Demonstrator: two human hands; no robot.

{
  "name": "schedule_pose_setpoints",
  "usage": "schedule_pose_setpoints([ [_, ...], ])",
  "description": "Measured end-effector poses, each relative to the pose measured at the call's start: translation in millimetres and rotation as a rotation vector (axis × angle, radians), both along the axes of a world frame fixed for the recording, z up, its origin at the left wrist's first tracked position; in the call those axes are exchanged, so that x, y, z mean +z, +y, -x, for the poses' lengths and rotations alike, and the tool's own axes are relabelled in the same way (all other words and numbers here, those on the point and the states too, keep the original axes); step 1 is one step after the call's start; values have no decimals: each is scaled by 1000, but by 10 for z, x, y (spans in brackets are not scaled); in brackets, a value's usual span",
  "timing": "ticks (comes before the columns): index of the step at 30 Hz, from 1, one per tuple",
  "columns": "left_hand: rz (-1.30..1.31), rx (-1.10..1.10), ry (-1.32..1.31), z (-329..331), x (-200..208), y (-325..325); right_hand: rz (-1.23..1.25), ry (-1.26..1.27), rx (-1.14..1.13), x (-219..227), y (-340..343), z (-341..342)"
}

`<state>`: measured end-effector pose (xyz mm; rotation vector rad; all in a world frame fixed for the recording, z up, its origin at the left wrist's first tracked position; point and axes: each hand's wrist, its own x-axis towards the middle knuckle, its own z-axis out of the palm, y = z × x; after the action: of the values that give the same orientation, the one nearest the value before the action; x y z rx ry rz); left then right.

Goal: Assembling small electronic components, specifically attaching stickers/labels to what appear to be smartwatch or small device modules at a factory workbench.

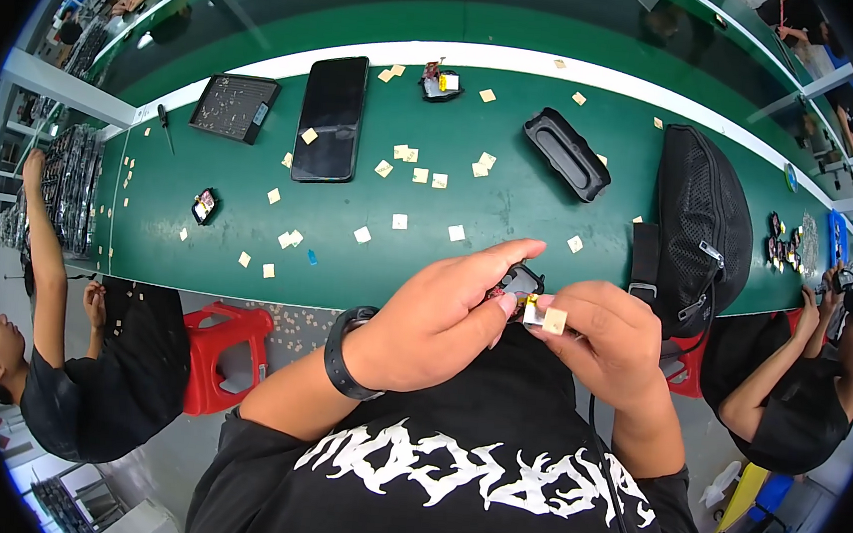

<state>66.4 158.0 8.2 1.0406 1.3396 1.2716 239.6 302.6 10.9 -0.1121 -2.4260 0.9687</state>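
My left hand [442,318], with a black wristband on its wrist, is closed round a small black plastic casing [523,278]. Coloured wires and a small white block with yellow tape [533,313] stick out of the casing toward the other hand. Close beside it, my right hand [606,339] pinches a small cream square [555,321] between thumb and fingers, right by the white block. Whether the square touches the block I cannot tell. Both hands are just off the near edge of the green table [328,249].
Several cream squares [439,180] lie scattered on the table. Beyond are a black phone [327,128], a shallow black tray [236,107], an oblong black case [567,154], a screwdriver [165,128] and more small assemblies [443,82]. A black bag [701,218] stands right. People sit at both sides.
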Motion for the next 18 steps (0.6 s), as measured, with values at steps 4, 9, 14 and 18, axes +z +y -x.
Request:
schedule_pose_setpoints([
  [4, -93, 22, 148, -45, -89, 18, 55, 1, -31, -1, -29, -1],
  [9, -198, 73, 270, -93, -152, 63, 382, -78, -119, -54, -115, -58],
  [14, -246, 84, 331, -136, -161, 67, 303, -55, -149, -24, -95, 22],
  [18, -259, 57, 377, -137, -139, 59, 391, -74, -217, -40, -133, 24],
])
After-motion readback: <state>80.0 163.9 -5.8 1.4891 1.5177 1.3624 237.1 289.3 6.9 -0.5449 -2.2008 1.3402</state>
